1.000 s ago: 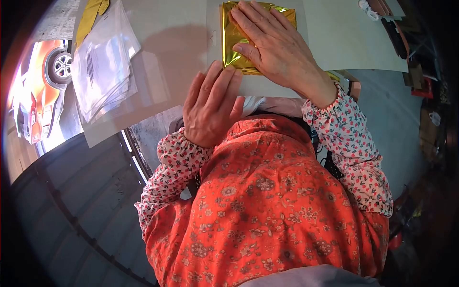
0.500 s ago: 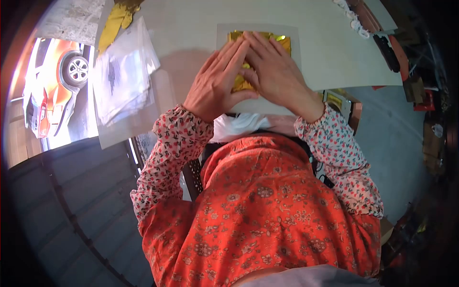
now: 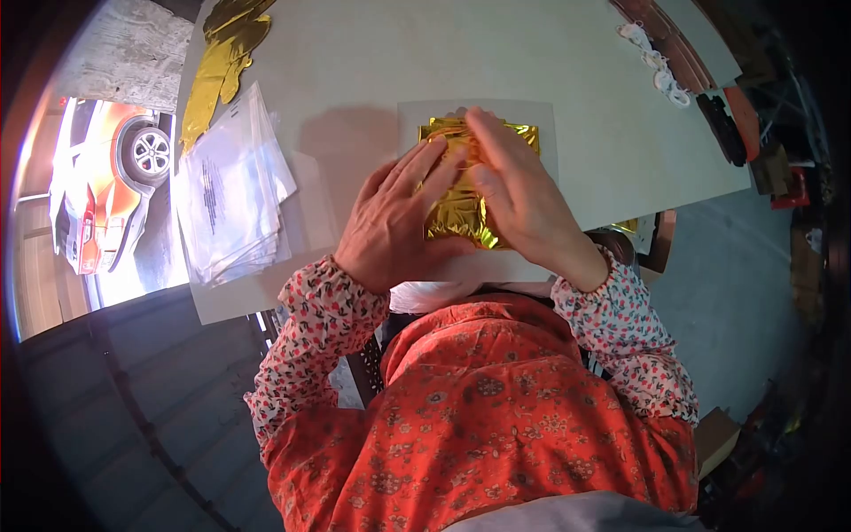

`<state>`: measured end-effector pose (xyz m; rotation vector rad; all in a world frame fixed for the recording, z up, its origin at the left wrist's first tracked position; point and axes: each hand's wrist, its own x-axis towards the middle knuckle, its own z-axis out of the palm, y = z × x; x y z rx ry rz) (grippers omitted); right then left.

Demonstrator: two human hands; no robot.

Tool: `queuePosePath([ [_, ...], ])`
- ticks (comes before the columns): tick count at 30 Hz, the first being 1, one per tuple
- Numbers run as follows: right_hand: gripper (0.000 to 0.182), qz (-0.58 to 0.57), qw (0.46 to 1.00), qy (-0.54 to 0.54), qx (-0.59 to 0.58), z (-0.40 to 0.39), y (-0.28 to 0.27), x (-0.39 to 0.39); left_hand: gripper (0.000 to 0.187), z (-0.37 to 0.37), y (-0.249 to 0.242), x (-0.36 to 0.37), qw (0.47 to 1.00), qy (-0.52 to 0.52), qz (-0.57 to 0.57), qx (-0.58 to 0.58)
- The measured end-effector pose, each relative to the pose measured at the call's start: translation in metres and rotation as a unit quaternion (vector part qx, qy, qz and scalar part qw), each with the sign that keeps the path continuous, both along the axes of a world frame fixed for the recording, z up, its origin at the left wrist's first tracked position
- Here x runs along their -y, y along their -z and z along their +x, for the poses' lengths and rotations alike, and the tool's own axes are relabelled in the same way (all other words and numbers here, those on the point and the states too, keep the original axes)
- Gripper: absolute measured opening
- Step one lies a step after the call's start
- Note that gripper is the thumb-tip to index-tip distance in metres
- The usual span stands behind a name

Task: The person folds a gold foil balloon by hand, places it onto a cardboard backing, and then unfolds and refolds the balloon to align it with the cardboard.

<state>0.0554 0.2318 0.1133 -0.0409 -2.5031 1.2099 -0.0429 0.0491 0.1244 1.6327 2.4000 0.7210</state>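
A crinkled gold foil packet (image 3: 463, 213) lies on the table in front of me, inside or on a clear plastic sheet (image 3: 548, 133) whose edges show around it. My left hand (image 3: 394, 213) rests over the packet's left side with fingers spread and nothing gripped. On the right, my right hand (image 3: 523, 191) is tilted on its edge across the packet, fingers stretched out, also holding nothing. Both hands cover parts of the foil.
A stack of clear plastic bags (image 3: 232, 195) lies at the table's left edge, with gold foil pieces (image 3: 222, 66) behind it. White coiled string (image 3: 656, 64) and a black object (image 3: 720, 129) are at the back right. An orange car (image 3: 115, 177) stands outside on the left.
The view has shifted, so the table sits lower in it. My right hand has tilted and drawn apart from my left, uncovering more of the foil. My left fingers have spread.
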Motion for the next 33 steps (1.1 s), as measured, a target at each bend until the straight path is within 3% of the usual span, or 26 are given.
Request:
queuePosePath([
  [4,0.049,-0.284,0.957,0.02,0.061,0.008,-0.008,-0.006,0.081,0.007,-0.015,0.0,0.997,0.009,-0.059,-0.044],
  [8,0.053,-0.092,0.995,0.005,0.033,0.01,-0.011,-0.001,0.078,0.013,-0.024,-0.002,0.995,0.016,-0.031,-0.09],
  [10,0.056,-0.02,1.0,-0.001,0.014,0.01,-0.005,0.001,0.069,0.016,-0.024,-0.005,0.998,0.055,0.006,-0.028],
  [13,0.059,-0.002,1.0,-0.006,0.016,0.014,-0.004,0.0,0.054,0.013,-0.019,-0.005,0.989,0.126,0.036,0.07],
  [15,0.061,-0.023,0.999,-0.005,0.028,0.016,-0.009,0.0,0.041,0.01,-0.007,-0.004,0.968,0.182,0.039,0.169],
  [19,0.061,-0.103,0.993,0.002,0.063,0.022,-0.016,-0.005,0.04,0.015,-0.006,0.002,0.972,0.204,0.052,0.106],
  [25,0.044,-0.33,0.943,0.03,0.028,0.026,-0.015,-0.007,0.047,0.021,-0.005,0.013,0.974,0.222,0.013,0.049],
  [29,0.025,-0.262,0.964,0.046,0.032,0.011,-0.042,-0.064,0.047,0.028,-0.01,0.011,0.973,0.224,0.003,0.059],
  [33,0.017,-0.151,0.975,-0.047,0.157,-0.022,-0.048,-0.067,0.048,0.028,-0.011,0.01,0.972,0.232,-0.002,0.041],
])
